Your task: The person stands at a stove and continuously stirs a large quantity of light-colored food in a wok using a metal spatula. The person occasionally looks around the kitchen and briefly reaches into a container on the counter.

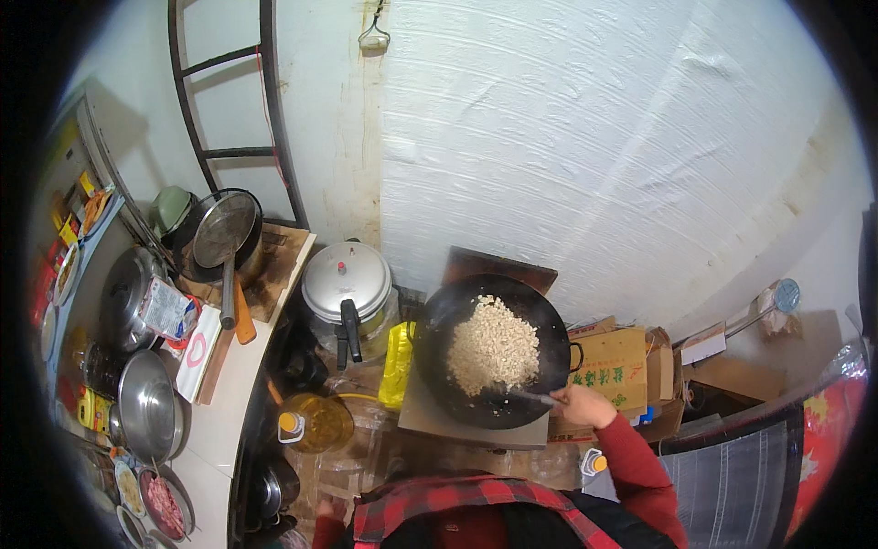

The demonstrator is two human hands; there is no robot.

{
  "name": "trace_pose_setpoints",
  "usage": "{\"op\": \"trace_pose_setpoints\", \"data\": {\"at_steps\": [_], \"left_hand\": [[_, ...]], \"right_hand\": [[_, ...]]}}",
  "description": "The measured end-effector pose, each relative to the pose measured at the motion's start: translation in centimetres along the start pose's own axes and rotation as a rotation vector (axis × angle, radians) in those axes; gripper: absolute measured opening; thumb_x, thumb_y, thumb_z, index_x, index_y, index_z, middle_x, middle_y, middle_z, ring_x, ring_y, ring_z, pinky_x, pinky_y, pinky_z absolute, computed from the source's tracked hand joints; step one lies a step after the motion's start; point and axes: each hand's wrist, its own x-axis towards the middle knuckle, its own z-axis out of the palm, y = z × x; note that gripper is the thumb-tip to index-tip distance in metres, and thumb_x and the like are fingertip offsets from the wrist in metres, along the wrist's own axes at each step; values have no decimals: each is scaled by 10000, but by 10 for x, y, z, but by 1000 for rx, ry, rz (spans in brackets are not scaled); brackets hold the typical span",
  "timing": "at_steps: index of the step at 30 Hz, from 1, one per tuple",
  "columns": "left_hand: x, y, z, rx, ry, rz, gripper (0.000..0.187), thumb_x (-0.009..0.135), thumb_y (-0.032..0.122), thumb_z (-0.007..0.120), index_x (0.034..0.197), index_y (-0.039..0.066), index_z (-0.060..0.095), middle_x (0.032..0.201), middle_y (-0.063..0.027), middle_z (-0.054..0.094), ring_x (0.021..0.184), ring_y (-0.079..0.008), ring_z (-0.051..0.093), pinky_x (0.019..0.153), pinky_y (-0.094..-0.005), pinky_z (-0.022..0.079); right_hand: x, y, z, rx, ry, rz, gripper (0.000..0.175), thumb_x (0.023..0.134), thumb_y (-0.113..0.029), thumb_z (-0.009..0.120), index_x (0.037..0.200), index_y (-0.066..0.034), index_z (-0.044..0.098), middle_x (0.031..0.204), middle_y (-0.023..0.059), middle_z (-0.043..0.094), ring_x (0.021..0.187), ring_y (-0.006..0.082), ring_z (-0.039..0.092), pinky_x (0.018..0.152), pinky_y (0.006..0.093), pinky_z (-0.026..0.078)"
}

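In front of me a large black wok (439, 384) holds a heap of small pale diced pieces (497, 343), whose kind I cannot tell. My right hand (585, 405) grips the handle of a cooking spatula (538, 396) at the wok's lower right; the tool's head is partly hidden in the pieces. Low beside my body, my left hand (331, 509) is small and blurred, partly cut off by my clothing, so its fingers are unclear. A yellow packet (396, 367) lies against the wok's left side.
Left of the wok stand a pressure cooker (346, 278) and a large bottle of yellow oil (319, 423). The counter (216, 432) at left bears a steel bowl (147, 405) and a bowl of raw meat (164, 504). Cardboard boxes (610, 364) are at right, near another bottle (594, 462).
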Motion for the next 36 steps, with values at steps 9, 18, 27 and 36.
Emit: {"op": "trace_pose_setpoints", "data": {"at_steps": [9,18,27,36], "left_hand": [[28,-2,-11,41,-10,-39,282,872,339,518,1028,107,480,765,-97,520,722,-263,545,629,-396,469],[38,14,-11,82,-2,-49,391,869,374,534,1136,94,476,803,-129,539,755,-286,554,645,-416,471],[42,23,-4,226,-52,-34,384,858,342,538,1142,90,476,786,-135,527,741,-295,548,639,-421,469],[37,37,11,308,-106,9,304,849,282,536,1078,85,509,727,-120,505,671,-289,529,603,-416,459]], "right_hand": [[79,-31,114,-249,177,121,166,766,-127,526,863,-75,650,791,204,660,782,359,665,693,477,527],[76,59,108,1053,172,433,271,903,-285,547,940,-22,601,565,90,538,425,180,503,385,328,386],[-34,61,99,1527,-48,628,318,884,-377,626,749,-102,537,513,-25,420,379,82,358,355,227,273],[36,69,178,1062,434,360,417,959,-396,495,771,-25,526,446,40,442,300,136,414,299,286,301]]}}
